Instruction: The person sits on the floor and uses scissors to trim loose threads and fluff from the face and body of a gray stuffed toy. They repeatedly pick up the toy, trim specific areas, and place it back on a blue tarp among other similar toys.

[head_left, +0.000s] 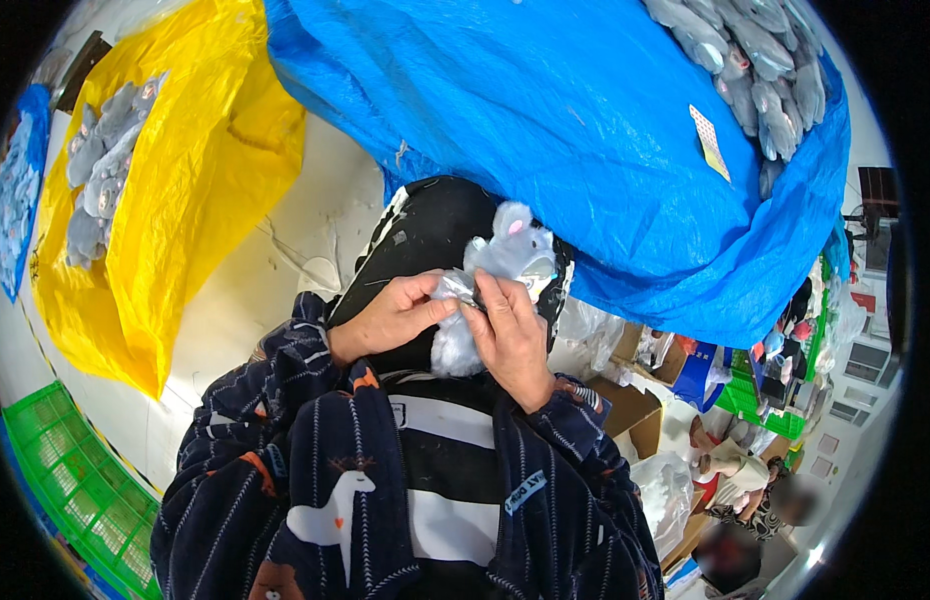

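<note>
A grey plush toy (507, 250) with a pink inner ear lies across my lap, its head pointing away from me. My left hand (397, 316) pinches a piece of clear plastic (455, 286) at the toy's side. Close against it, my right hand (509, 332) has its fingertips closed on the same plastic, over the toy's body. The lower part of the toy, pale and fluffy, shows between my hands. Exactly what my right fingertips grip is partly hidden.
A big blue sack (545, 120) spreads ahead, with grey plush pieces (765, 70) at its far right. On the left stands a yellow sack (205, 150) holding more grey plush. A green crate (85, 480) sits lower left. Cardboard boxes (630, 410) and people are at right.
</note>
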Action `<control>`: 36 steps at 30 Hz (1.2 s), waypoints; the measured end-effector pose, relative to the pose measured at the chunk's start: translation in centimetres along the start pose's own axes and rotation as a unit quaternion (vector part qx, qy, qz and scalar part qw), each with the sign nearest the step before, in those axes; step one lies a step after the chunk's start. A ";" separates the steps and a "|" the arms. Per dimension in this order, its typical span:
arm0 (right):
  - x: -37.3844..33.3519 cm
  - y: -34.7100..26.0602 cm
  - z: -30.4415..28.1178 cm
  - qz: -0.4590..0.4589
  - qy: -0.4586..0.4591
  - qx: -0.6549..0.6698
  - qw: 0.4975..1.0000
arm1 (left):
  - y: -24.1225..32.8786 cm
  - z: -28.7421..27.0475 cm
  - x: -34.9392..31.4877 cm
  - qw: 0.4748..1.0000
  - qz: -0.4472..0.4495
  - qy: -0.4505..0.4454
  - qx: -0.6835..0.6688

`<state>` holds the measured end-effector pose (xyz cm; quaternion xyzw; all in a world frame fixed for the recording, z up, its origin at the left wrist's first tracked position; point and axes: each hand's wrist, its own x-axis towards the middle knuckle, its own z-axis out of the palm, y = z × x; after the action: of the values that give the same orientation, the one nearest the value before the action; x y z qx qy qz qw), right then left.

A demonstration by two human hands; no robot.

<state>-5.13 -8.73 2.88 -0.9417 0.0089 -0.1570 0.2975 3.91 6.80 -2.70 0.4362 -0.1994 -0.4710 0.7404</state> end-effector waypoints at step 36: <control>0.9 1.6 -0.7 0.144 0.078 -0.013 0.986 | 0.2 -0.8 -0.2 0.997 -0.039 0.028 -0.057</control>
<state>-4.41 -10.53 2.80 -0.9192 0.1702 -0.1857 0.3028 4.48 7.39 -2.94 0.4140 -0.1341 -0.4977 0.7503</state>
